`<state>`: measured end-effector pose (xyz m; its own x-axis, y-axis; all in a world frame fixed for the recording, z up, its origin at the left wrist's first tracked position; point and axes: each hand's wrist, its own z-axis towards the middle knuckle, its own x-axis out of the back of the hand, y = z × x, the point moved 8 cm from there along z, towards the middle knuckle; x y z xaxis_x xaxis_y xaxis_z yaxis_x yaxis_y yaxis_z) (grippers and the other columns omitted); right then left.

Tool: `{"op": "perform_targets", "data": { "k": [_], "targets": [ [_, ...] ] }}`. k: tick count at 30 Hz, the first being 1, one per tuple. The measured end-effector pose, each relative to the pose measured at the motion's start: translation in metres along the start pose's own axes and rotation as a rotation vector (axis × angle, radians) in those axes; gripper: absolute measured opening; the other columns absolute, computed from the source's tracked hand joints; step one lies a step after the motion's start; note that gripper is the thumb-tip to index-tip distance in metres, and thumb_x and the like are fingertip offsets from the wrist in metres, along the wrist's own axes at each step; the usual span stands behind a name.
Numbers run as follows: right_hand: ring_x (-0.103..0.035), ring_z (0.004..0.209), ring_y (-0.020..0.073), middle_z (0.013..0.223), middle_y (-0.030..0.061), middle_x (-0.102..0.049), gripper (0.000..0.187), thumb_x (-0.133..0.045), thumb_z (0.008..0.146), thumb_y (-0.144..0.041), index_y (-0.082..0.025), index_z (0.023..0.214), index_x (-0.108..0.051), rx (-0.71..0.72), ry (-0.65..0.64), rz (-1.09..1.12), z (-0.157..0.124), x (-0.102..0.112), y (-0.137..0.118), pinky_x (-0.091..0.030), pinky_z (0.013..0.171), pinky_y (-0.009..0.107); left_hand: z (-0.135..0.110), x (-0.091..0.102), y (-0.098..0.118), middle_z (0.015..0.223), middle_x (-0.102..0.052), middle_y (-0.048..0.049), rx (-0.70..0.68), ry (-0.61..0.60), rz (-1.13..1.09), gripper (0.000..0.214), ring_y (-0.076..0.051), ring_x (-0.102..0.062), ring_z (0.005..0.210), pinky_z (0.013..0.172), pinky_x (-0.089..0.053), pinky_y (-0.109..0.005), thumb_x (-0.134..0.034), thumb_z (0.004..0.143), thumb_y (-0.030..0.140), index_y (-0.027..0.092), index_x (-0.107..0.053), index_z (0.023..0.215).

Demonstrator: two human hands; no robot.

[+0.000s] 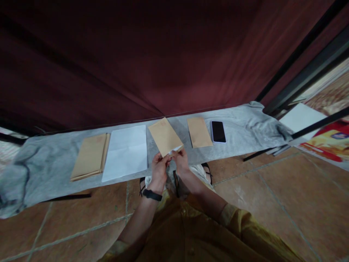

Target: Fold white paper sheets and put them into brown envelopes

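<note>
A tan paper envelope (165, 135) lies tilted before me, its near end between my two hands. White paper (176, 149) shows at that near opening. My left hand (160, 165), with a black band on the wrist, pinches the envelope's near left corner. On the near right corner, my right hand (180, 159) has its fingers closed at the edge beside the white paper. How far the paper sits inside is hidden. Left of the envelope are white sheets (127, 151) with faint fold creases. Another tan envelope (199, 133) lies flat to the right.
All this rests on a narrow bench with a grey cloth (240, 127). A stack of tan envelopes (88, 156) sits at the left, a phone (218, 131) at the right. Behind hangs a dark red curtain (174, 72). Dark metal bars (300, 62) and a printed red-yellow box (329, 140) stand right.
</note>
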<state>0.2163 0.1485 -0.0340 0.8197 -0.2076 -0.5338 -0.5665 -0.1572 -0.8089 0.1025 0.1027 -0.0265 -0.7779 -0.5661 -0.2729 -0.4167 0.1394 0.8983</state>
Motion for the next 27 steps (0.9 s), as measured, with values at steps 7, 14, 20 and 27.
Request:
{"op": "perform_targets", "data": {
  "k": [7, 14, 20, 27],
  "targets": [
    [-0.064, 0.068, 0.0136, 0.081, -0.0025, -0.069, 0.027, -0.070, 0.064, -0.029, -0.023, 0.086, -0.056, -0.065, 0.040, -0.013, 0.006, 0.014, 0.009, -0.056, 0.060, 0.025, 0.008, 0.004, 0.003, 0.062, -0.062, 0.0055, -0.081, 0.034, 0.053, 0.034, -0.007, -0.050, 0.050, 0.052, -0.037, -0.021, -0.079, 0.056, 0.025, 0.017, -0.062, 0.084],
    [-0.065, 0.063, 0.0139, 0.073, -0.0022, -0.065, 0.022, -0.071, 0.068, -0.031, -0.020, 0.082, -0.058, -0.124, 0.062, -0.112, 0.020, 0.027, 0.011, -0.060, 0.057, 0.026, 0.023, 0.011, 0.008, 0.061, -0.061, 0.0051, -0.095, 0.046, 0.147, 0.030, -0.008, -0.051, 0.050, 0.051, -0.038, -0.021, -0.073, 0.060, 0.021, 0.015, -0.063, 0.086],
    [-0.066, 0.062, 0.0144, 0.072, -0.0031, -0.063, 0.018, -0.068, 0.076, -0.027, -0.022, 0.084, -0.053, -0.141, 0.048, -0.257, 0.034, 0.029, 0.018, -0.062, 0.060, 0.029, 0.039, 0.014, 0.001, 0.060, -0.059, 0.0074, -0.070, 0.121, 0.241, 0.048, -0.009, -0.051, 0.046, 0.048, -0.038, -0.021, -0.066, 0.063, 0.014, 0.016, -0.058, 0.110],
    [-0.066, 0.061, 0.0182, 0.074, -0.0015, -0.064, 0.022, -0.060, 0.083, -0.022, -0.018, 0.105, -0.056, -0.143, 0.002, -0.506, 0.037, 0.045, 0.017, -0.062, 0.063, 0.037, 0.049, 0.021, -0.012, 0.061, -0.059, 0.0074, -0.052, 0.150, 0.373, 0.059, -0.010, -0.052, 0.044, 0.044, -0.036, -0.020, -0.061, 0.065, 0.010, 0.016, -0.055, 0.123]
  ]
}}
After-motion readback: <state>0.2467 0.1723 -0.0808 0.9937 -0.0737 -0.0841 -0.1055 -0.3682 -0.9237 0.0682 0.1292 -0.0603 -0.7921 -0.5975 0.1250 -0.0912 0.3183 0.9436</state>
